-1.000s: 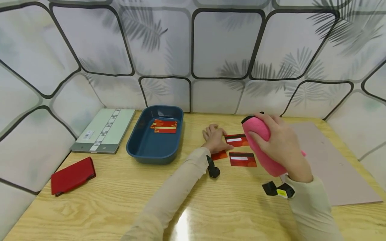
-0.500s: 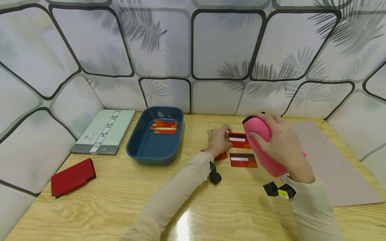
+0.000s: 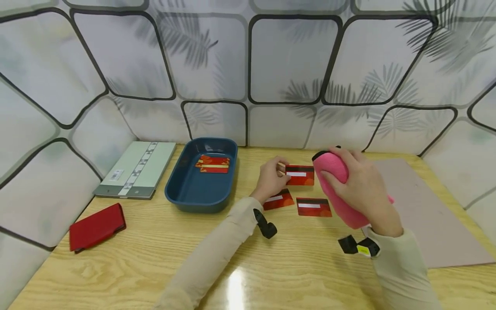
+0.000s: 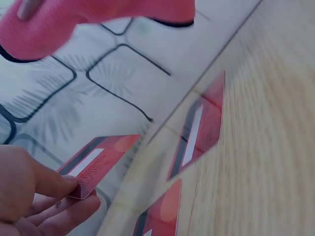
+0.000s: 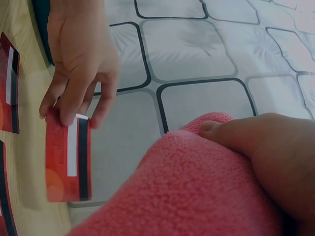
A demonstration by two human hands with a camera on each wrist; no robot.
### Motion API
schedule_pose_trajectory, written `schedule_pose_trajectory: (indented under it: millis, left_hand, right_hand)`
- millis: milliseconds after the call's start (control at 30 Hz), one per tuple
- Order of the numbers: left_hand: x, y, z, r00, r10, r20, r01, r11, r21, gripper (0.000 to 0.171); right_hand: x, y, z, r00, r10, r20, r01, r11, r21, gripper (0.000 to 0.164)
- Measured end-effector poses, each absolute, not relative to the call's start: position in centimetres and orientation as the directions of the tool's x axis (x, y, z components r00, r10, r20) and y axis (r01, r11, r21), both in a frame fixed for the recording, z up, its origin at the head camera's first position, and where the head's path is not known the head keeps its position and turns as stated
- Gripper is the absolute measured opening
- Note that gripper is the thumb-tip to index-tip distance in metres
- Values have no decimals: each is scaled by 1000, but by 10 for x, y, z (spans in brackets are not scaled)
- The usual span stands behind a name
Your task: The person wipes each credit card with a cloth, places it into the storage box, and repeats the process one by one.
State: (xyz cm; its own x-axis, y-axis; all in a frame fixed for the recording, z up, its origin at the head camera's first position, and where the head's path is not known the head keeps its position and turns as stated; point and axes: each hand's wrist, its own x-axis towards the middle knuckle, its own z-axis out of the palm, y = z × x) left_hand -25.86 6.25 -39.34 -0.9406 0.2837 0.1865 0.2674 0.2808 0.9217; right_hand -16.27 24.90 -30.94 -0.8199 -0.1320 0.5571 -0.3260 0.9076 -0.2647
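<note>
My left hand pinches a red bank card by its left end, thumb on the face with the black stripe and white strip. In the left wrist view this card is raised off the table. Two similar cards lie just in front: one tilted card beside the left wrist and one straighter card to its right. My right hand grips a pink, fleecy, bulging item with black trim, held up over the table. Its exact kind is unclear, and the palm hides part of it.
A blue tray with several red and gold cards inside stands left of the hands. Farther left are a pale green flat folder and a red wallet. A grey-pink board lies at the right, and a patterned wall closes the back.
My left hand has taken the far card by its left end and lifted it, shifting slightly left and uncovering the tilted card. My right hand stays nearly still with the pink item.
</note>
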Motion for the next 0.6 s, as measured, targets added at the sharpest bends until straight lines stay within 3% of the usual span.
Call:
schedule_pose_trajectory:
  millis: [367, 600]
  left_hand:
    - [-246, 40, -382, -951, 252, 177, 232, 209, 950, 37]
    - [-235, 36, -370, -951, 292, 103, 95, -43, 995, 43]
  right_hand:
    - [-166, 237, -319, -808, -62, 587, -271, 922, -275, 49]
    - [-167, 227, -326, -799, -10, 601, -223, 934, -281, 50]
